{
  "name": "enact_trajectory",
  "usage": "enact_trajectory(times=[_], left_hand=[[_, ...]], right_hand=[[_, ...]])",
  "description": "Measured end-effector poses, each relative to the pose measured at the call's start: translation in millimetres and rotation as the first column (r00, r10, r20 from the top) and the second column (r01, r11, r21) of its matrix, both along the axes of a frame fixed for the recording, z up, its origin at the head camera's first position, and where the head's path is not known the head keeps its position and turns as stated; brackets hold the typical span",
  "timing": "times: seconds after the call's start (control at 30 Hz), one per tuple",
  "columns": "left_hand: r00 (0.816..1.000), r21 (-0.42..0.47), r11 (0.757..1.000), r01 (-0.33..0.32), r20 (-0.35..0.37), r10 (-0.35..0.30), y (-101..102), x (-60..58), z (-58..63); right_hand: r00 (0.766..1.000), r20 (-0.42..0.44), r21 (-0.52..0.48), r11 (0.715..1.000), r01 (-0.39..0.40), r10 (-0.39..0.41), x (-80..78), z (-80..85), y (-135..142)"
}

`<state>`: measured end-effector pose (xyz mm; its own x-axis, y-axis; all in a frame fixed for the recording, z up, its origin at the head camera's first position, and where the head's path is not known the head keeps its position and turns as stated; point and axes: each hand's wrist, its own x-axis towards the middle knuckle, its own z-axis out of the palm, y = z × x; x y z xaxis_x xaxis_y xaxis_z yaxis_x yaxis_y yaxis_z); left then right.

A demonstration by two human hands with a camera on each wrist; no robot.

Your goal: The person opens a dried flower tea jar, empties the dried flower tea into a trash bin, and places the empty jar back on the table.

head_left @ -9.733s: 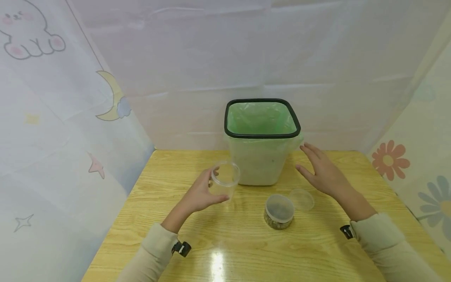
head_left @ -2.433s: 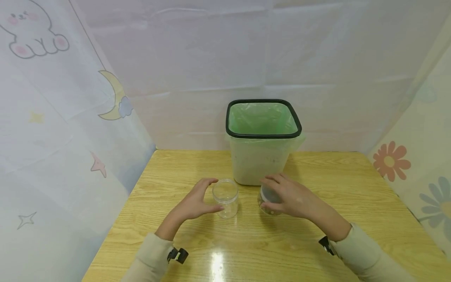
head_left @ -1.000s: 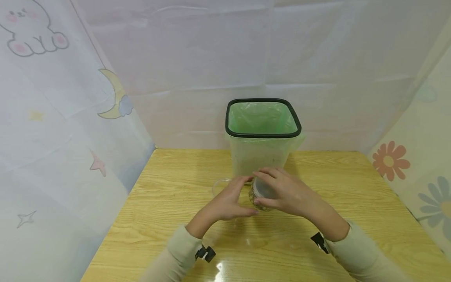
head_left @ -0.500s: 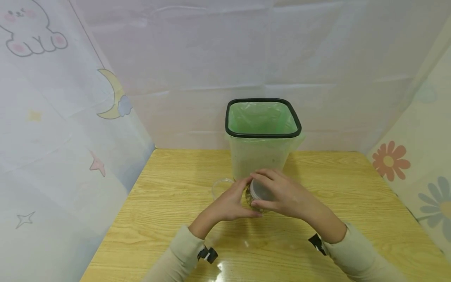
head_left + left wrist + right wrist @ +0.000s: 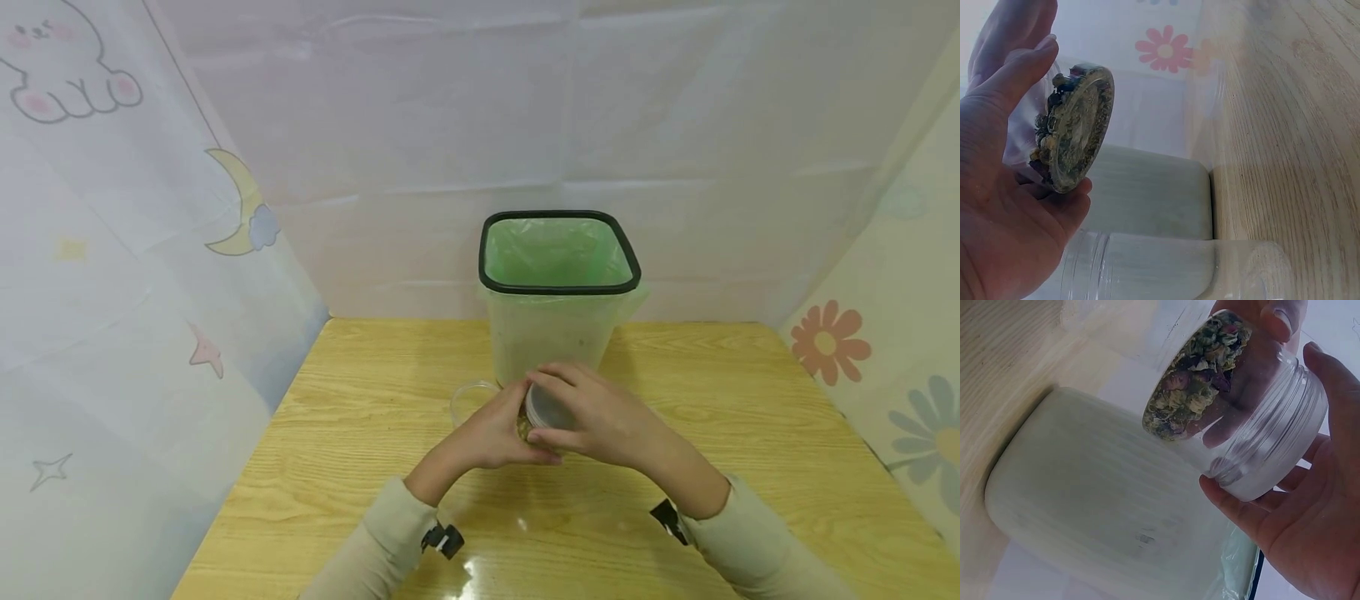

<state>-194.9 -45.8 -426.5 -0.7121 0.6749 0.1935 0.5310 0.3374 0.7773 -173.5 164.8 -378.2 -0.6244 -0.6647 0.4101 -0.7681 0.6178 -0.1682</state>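
Between the hands is a round clear jar (image 5: pixel 1204 381) holding dried flowers, lifted off the table; its base faces the camera in the left wrist view. My left hand (image 5: pixel 487 433) grips the jar's lower wall, thumb on the near side. From above, my right hand (image 5: pixel 607 421) grips the frosted lid (image 5: pixel 551 408), with fingers and thumb spread round its edge. The lid (image 5: pixel 1294 447) sits on the jar's mouth. A second clear jar (image 5: pixel 1147 262) stands beside the left hand, which hides most of it in the head view.
Directly behind the hands stands a pale bin (image 5: pixel 551 333) with a black rim and green liner. The wooden table (image 5: pixel 360 433) reaches back to a light cloth wall (image 5: pixel 412 208). Printed cloth flanks both sides.
The left hand, which earlier held the second jar, has left it and now grips the flower jar. Right hand and flower jar have shifted left. A loose clear disc is no longer visible in the head view.
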Motion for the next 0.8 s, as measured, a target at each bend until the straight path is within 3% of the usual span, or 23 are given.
enact_trajectory(times=[0.43, 0.8], left_hand=[[0.999, -0.022, 0.999, -0.036, -0.009, 0.036, -2.5, 1.4, 1.8], [1.000, -0.065, 0.998, 0.005, -0.008, -0.005, -4.4, -0.9, 6.1]], right_hand=[[1.000, 0.015, -0.003, 1.000, -0.005, 0.005, 5.2, 3.8, 0.5], [0.992, -0.033, -0.006, 0.992, -0.122, 0.122, 4.5, 2.9, 6.0]])
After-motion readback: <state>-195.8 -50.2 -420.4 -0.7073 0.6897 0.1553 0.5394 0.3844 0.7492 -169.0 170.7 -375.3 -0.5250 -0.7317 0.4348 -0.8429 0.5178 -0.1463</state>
